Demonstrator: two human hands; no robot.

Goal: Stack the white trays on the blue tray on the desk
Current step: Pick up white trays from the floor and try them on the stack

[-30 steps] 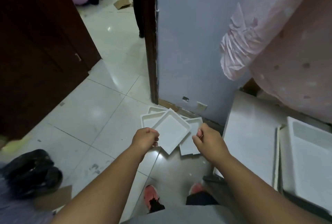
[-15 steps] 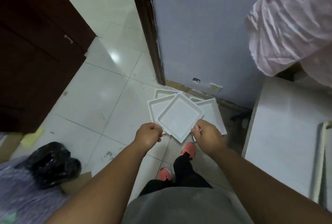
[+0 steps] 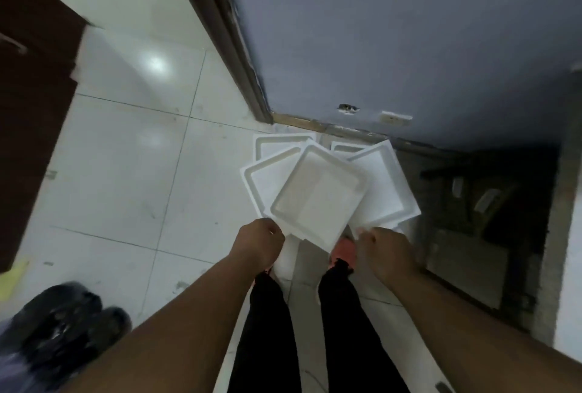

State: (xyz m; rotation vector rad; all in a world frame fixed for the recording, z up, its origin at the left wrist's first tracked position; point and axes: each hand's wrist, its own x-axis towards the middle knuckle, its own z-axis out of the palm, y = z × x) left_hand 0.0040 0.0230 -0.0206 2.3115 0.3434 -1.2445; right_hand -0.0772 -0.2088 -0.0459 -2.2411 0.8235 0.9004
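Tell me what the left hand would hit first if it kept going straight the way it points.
Likely the near corner of the top white tray: the left hand is fisted right at its edge, pointing toward the pile. Whether it already touches is unclear.

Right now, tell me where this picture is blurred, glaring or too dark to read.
Head view: motion blur smears the black plastic bag at lower left; a ceiling-light glare spot sits on the glossy white floor tiles; the recess at right is deep in shadow; the wide lens bends the dark door frame; the white plastic trays read clearly.
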